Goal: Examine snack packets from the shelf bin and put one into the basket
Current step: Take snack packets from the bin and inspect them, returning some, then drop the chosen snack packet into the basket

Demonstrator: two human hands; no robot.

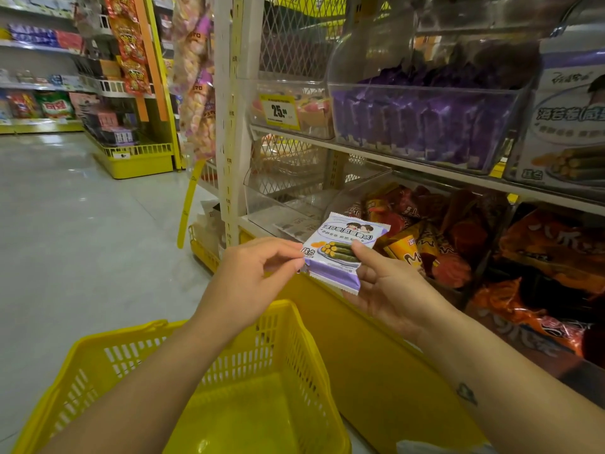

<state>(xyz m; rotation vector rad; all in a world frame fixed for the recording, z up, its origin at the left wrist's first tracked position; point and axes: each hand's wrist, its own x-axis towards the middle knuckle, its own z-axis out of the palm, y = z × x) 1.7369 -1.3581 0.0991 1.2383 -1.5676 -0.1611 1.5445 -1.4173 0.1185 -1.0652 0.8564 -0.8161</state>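
Snack packet in both hands, near basket

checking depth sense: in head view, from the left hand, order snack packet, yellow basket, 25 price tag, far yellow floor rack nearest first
1. snack packet, pinched in the left hand
2. yellow basket, just below
3. price tag, up on shelf
4. floor rack, far down aisle

One head-worn wide-angle view looks forward and down, close over the yellow plastic basket, white shelf rack at right.
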